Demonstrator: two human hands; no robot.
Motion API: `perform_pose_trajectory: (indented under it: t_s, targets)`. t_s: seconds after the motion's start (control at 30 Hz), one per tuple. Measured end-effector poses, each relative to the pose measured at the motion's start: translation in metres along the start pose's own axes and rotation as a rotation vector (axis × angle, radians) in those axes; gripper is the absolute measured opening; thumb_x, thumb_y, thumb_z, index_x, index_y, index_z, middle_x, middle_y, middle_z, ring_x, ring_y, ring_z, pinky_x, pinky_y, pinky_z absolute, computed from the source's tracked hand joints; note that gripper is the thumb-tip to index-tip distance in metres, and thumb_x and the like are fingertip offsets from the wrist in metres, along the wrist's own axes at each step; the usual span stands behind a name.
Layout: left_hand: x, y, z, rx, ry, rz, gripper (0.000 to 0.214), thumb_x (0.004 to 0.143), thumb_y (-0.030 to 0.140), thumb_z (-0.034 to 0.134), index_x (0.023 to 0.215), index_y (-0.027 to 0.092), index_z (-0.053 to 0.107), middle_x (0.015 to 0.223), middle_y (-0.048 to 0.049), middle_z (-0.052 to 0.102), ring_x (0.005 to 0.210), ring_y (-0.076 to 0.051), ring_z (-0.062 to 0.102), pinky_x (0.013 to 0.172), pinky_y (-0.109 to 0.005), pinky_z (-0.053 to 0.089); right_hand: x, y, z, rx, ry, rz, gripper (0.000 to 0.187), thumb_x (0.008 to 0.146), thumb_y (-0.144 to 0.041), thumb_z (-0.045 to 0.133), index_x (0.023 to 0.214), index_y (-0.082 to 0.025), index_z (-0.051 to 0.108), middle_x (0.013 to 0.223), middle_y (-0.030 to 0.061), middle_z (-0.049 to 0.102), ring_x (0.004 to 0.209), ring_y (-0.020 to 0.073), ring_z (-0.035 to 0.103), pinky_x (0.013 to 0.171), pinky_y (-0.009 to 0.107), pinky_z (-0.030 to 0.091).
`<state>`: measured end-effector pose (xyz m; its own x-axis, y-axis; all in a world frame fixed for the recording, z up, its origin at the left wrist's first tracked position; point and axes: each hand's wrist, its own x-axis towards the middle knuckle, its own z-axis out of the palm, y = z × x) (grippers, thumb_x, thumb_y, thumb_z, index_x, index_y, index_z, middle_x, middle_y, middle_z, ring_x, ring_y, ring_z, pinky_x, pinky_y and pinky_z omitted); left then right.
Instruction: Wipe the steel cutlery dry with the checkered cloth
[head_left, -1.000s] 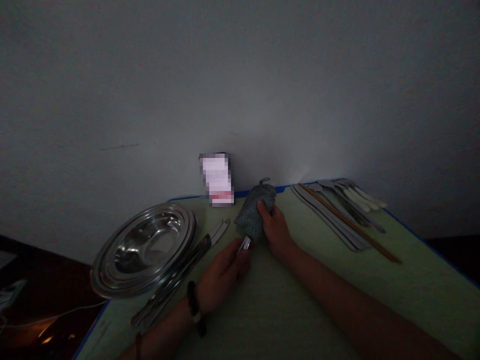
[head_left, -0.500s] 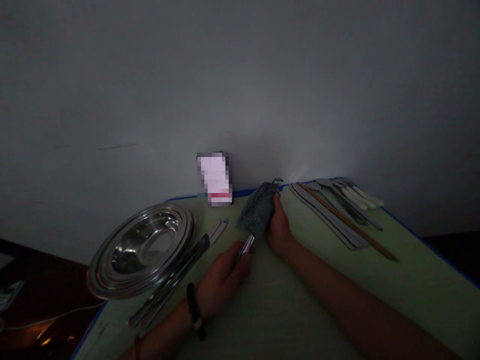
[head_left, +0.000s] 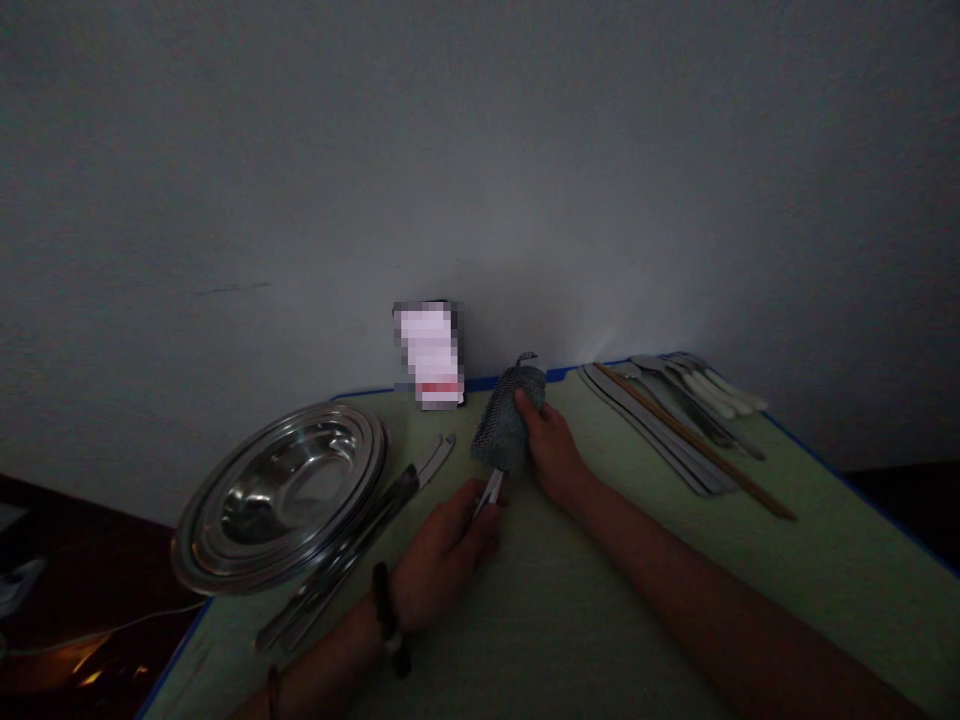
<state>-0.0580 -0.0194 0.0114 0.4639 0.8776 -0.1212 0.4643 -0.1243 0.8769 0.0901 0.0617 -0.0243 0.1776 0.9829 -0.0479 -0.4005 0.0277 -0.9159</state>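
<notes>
My left hand (head_left: 442, 558) is closed round the handle of a metal utensil (head_left: 491, 489); its far end is hidden inside a grey-green scrubbing cloth (head_left: 504, 427). My right hand (head_left: 551, 453) is wrapped round that cloth and presses it about the utensil. Both hands hover just above the pale green table (head_left: 570, 620), near its middle. A dark band sits on my left wrist.
A stack of steel plates (head_left: 281, 495) lies at the left, with several knives (head_left: 352, 550) beside it. More cutlery and a wooden stick (head_left: 679, 425) lie at the far right. A blurred white card (head_left: 429, 355) leans against the wall. The table's left edge drops off.
My right hand has slid the cloth back and forth along the utensil: out toward the far end half a second ago, now nearer again. My left hand has stayed in place.
</notes>
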Motion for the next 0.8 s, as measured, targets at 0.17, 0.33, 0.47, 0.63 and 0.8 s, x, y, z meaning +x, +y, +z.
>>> perform_pose_trajectory:
  t_s: [0.17,0.33,0.47,0.63,0.8]
  targets:
    - [-0.0002,0.0006,-0.0004,-0.002,-0.016,0.007,0.026,0.092,0.042,0.037,0.092,0.019,0.049,0.070,0.0025,0.049,0.061,-0.014,0.045,0.057,-0.025,0.039,0.0015,0.0018,-0.0013,-0.025,0.005,-0.016,0.047,0.070,-0.057,0.060,0.090,-0.015,0.066,0.078,0.0053,0.070,0.078,0.0186,0.064,0.072,0.030,0.047]
    - [0.0000,-0.0002,0.0001,0.012,-0.006,0.002,0.026,0.093,0.042,0.037,0.092,0.019,0.049,0.071,0.0022,0.049,0.064,-0.015,0.047,0.058,-0.025,0.040,0.0009,0.0015,-0.0021,-0.015,-0.018,-0.017,0.046,0.070,-0.057,0.060,0.089,-0.016,0.067,0.076,0.0049,0.070,0.079,0.0193,0.064,0.074,0.031,0.048]
    - [-0.0003,0.0002,0.0004,0.014,-0.010,0.001,0.024,0.093,0.041,0.037,0.091,0.019,0.048,0.070,0.0025,0.049,0.063,-0.014,0.046,0.058,-0.025,0.039,0.0009,0.0014,-0.0018,-0.013,-0.035,-0.015,0.045,0.071,-0.057,0.060,0.089,-0.016,0.067,0.076,0.0052,0.070,0.079,0.0193,0.064,0.074,0.031,0.048]
    - [0.0001,-0.0001,0.0004,0.020,-0.005,0.012,0.024,0.093,0.041,0.037,0.092,0.019,0.048,0.071,0.0026,0.049,0.063,-0.014,0.046,0.058,-0.026,0.040,0.0016,0.0022,-0.0017,-0.008,-0.041,-0.026,0.044,0.071,-0.056,0.060,0.087,-0.016,0.067,0.074,0.0045,0.069,0.079,0.0190,0.064,0.076,0.032,0.048]
    - [-0.0004,0.0024,0.0003,0.013,-0.005,0.009,0.023,0.092,0.039,0.037,0.093,0.019,0.049,0.070,0.0023,0.050,0.063,-0.015,0.047,0.058,-0.026,0.041,0.0013,0.0024,-0.0020,-0.023,-0.035,-0.032,0.043,0.071,-0.056,0.060,0.087,-0.017,0.067,0.074,0.0047,0.069,0.081,0.0198,0.064,0.077,0.033,0.048]
